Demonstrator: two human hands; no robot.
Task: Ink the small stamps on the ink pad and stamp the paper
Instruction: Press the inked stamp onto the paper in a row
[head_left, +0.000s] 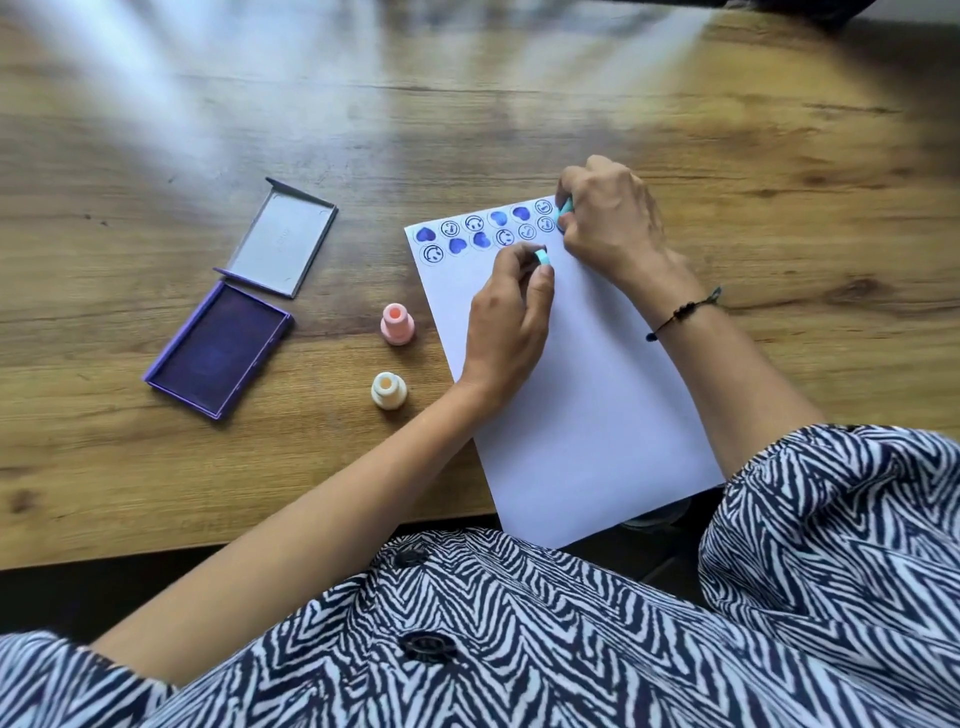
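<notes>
The left hand (511, 312) pinches a small turquoise plastic stamp (542, 256) on the white paper sheet (587, 395); the right hand (613, 218) fingers grip another turquoise stamp (566, 207) at its top edge. The open purple ink pad (218, 349) lies well apart on the wooden surface (519, 104); its lid lettering is illegible.

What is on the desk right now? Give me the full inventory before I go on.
table: 1, brown wood, under everything
paper: 1, white, right of centre, near corner over the table's edge
stamped marks: two rows plus one below, blue hearts and smiley faces, along the paper's far edge
ink pad: 1, purple, open, left of the paper
lid: 1, grey, hinged open behind the ink pad
pink stamp: 1, upright between ink pad and paper
cream stamp: 1, upright, nearer than the pink one
turquoise stamps: 2, one in each hand
bracelet: 1, dark, right wrist
left hand: holds a turquoise stamp over the paper
right hand: holds a turquoise stamp at the paper's far right corner
</notes>
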